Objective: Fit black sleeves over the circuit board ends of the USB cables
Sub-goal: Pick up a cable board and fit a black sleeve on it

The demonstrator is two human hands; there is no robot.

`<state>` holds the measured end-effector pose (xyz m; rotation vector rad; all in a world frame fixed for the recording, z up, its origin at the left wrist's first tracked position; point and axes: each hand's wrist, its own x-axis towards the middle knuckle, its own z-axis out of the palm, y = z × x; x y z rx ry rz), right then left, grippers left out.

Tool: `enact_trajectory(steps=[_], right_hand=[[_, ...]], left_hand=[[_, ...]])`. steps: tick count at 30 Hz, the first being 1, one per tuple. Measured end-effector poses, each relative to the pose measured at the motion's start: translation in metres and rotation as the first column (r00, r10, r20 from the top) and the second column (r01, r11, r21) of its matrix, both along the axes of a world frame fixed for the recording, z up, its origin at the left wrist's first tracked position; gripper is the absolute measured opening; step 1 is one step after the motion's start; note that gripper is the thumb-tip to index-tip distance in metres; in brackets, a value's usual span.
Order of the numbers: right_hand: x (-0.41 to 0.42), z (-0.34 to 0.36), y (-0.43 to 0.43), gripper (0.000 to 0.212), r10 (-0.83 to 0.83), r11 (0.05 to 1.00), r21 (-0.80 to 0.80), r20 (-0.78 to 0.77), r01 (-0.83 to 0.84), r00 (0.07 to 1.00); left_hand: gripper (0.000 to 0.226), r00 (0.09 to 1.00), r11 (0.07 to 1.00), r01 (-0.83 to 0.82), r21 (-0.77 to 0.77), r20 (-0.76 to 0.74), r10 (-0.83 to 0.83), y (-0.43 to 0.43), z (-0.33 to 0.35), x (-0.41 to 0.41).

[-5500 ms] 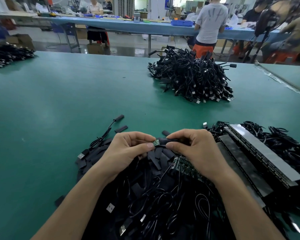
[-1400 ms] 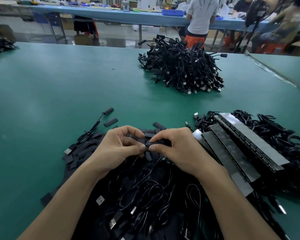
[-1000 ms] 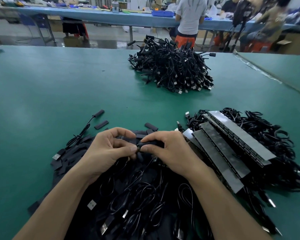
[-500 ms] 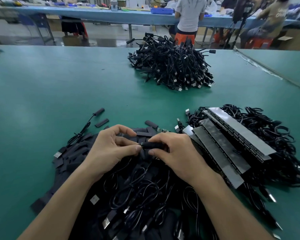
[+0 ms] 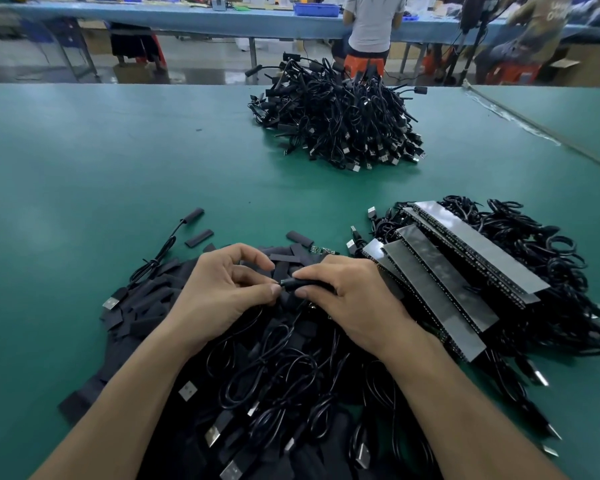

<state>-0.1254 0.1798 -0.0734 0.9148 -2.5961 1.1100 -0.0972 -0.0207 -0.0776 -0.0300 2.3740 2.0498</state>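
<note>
The green table (image 5: 118,161) offers wide bare room ahead and to the left, and its far edge lies well past the far pile of cables (image 5: 336,126). The near heap of cables (image 5: 274,375) lies under both forearms. Gray strips (image 5: 465,265) just beside it crowd the right side. Above the heap, the left hand (image 5: 219,292) pinches the left tip of the sleeve (image 5: 303,283), and the right hand (image 5: 354,299) grips its body between thumb and forefinger. The sleeve looks light, soft and easily flattened, so it is best held by its edges to keep the mouth open.
</note>
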Motion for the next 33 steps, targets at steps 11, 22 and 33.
enact_trajectory(steps=[11,22,33], right_hand=[[0.0011,-0.0010,-0.0039,0.023,-0.011,1.000,-0.010,-0.039,0.010,0.999],[-0.0002,-0.0022,-0.0042,0.028,-0.104,0.950,-0.274,0.175,0.150,0.979],[-0.0021,-0.0074,-0.0053,0.041,-0.110,0.925,-0.335,0.217,0.180,0.970]], left_hand=[[0.023,1.000,0.997,-0.009,0.079,0.017,0.008,0.0009,0.0013,-0.0009],[0.023,1.000,0.990,-0.025,0.137,0.022,0.022,0.0031,0.0037,-0.0015],[0.024,0.999,0.983,-0.035,0.180,0.035,0.029,0.0036,0.0036,-0.0008]])
